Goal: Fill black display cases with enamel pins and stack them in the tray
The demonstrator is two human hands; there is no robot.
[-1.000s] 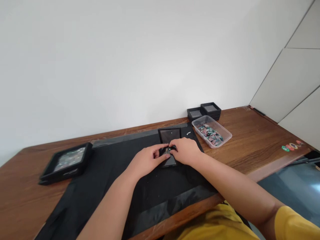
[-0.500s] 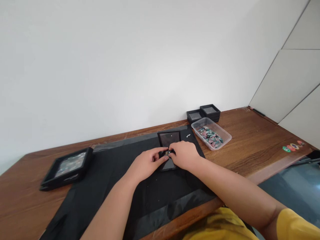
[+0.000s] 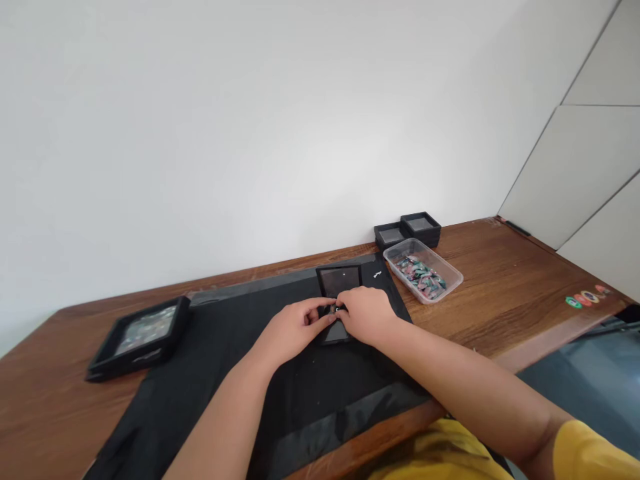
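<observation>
A thin black frame (image 3: 340,277) stands opened out on the black mat, with a dark clear panel in its far half and another in its near half. Over its middle my two hands meet. With thumb and forefinger, my left hand (image 3: 293,328) pinches at a tiny shiny piece (image 3: 333,309), too small and covered to name. My right hand (image 3: 367,315) is closed at the same spot, its fingertips touching the left ones. Whatever lies inside its curled fingers is hidden.
A clear plastic tub (image 3: 453,283) of small pink and green packets stands to the right. Behind it are stacked black frames (image 3: 423,233). More black frames (image 3: 173,337) lie left on the black mat (image 3: 225,360). A white scrap (image 3: 377,275) and round stickers (image 3: 589,297) lie on the right.
My fingers stay together over the opened frame, with only slight shifts at the fingertips. The whole view has tilted a little, so the things on the table sit slightly lower.
</observation>
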